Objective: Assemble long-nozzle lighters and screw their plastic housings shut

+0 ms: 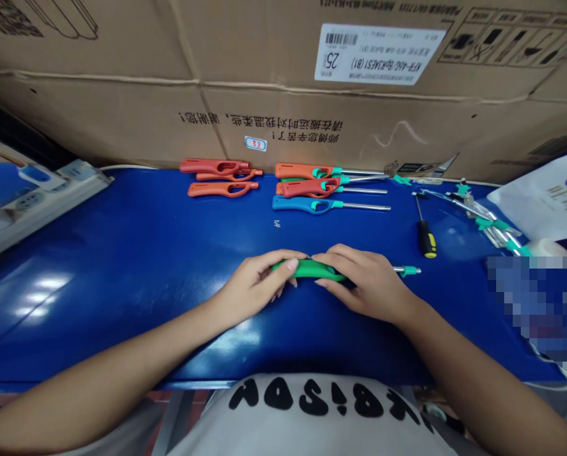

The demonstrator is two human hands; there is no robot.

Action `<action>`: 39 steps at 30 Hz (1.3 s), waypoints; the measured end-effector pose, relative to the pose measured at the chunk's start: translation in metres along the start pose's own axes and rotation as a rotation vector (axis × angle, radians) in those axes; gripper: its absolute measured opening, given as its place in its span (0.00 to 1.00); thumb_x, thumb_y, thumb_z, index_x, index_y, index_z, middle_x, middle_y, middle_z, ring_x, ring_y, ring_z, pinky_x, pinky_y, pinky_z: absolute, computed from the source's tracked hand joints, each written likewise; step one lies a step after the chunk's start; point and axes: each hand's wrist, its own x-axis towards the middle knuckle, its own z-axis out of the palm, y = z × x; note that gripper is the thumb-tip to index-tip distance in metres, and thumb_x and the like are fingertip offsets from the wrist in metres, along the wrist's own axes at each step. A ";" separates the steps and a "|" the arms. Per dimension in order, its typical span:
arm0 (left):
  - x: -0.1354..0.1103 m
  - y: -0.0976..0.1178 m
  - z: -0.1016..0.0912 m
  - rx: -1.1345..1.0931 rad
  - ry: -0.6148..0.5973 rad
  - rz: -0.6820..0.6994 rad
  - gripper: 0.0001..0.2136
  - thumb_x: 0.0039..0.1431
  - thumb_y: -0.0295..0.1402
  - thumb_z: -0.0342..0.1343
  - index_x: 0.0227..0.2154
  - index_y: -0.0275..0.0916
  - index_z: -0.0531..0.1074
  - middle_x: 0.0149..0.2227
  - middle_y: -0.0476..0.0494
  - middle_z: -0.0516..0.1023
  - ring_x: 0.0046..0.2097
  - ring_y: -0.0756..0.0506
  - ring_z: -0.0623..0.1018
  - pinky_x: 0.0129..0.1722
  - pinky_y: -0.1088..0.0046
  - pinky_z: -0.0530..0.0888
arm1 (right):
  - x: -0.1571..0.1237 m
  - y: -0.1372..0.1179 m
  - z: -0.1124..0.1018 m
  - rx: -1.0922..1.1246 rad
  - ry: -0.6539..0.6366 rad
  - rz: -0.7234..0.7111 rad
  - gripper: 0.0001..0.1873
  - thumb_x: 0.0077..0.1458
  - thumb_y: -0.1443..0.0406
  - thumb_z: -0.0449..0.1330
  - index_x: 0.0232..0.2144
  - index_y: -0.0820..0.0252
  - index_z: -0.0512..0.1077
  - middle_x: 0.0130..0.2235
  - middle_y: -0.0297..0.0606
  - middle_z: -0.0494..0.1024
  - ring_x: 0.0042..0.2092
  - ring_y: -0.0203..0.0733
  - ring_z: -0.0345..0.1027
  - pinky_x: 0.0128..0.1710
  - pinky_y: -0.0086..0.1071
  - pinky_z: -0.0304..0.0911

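Both hands hold one green lighter casing [307, 268] with a long handle, low over the blue table. My left hand [259, 278] is closed around its left end, thumb on top. Around the trigger end, my right hand [364, 278] is closed and hides much of that part. A metal tube with a teal piece [411, 270] at its tip sticks out beyond my right hand. Beyond the hands lie a blue long-necked lighter [302, 203], a red one [302, 187] and an orange one [302, 171], metal tubes pointing right.
Orange casings [217, 189] and a red casing [207, 166] lie at the back left. A black and yellow screwdriver [426, 239] rests to the right, near loose metal tubes with teal parts [497, 228]. A power strip [41, 202] stands left; a cardboard box [264, 95] walls the back.
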 end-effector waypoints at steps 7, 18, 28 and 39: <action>-0.007 -0.006 -0.010 0.594 -0.104 0.521 0.14 0.71 0.38 0.52 0.50 0.35 0.74 0.37 0.42 0.79 0.36 0.47 0.78 0.38 0.72 0.76 | -0.002 -0.001 -0.001 0.088 -0.052 -0.083 0.16 0.70 0.57 0.50 0.50 0.58 0.73 0.43 0.39 0.81 0.42 0.40 0.76 0.39 0.31 0.67; -0.003 0.002 -0.016 0.548 -0.174 0.442 0.13 0.71 0.36 0.50 0.51 0.36 0.74 0.43 0.40 0.79 0.42 0.45 0.79 0.45 0.70 0.75 | -0.002 -0.002 0.001 0.026 0.048 -0.073 0.14 0.69 0.56 0.54 0.45 0.57 0.76 0.42 0.36 0.84 0.42 0.40 0.79 0.40 0.32 0.68; -0.001 0.011 -0.029 0.598 -0.129 0.410 0.13 0.72 0.34 0.47 0.50 0.35 0.73 0.40 0.41 0.78 0.40 0.46 0.78 0.42 0.70 0.74 | -0.009 0.012 -0.012 -0.046 0.007 -0.044 0.11 0.68 0.62 0.54 0.42 0.61 0.75 0.37 0.37 0.83 0.35 0.42 0.76 0.36 0.36 0.65; -0.002 0.002 -0.020 0.735 -0.120 0.420 0.13 0.72 0.35 0.49 0.50 0.37 0.73 0.40 0.42 0.79 0.40 0.46 0.80 0.40 0.71 0.76 | 0.000 0.005 -0.009 -0.147 -0.072 -0.047 0.17 0.69 0.56 0.54 0.49 0.60 0.73 0.45 0.43 0.80 0.46 0.47 0.73 0.45 0.40 0.64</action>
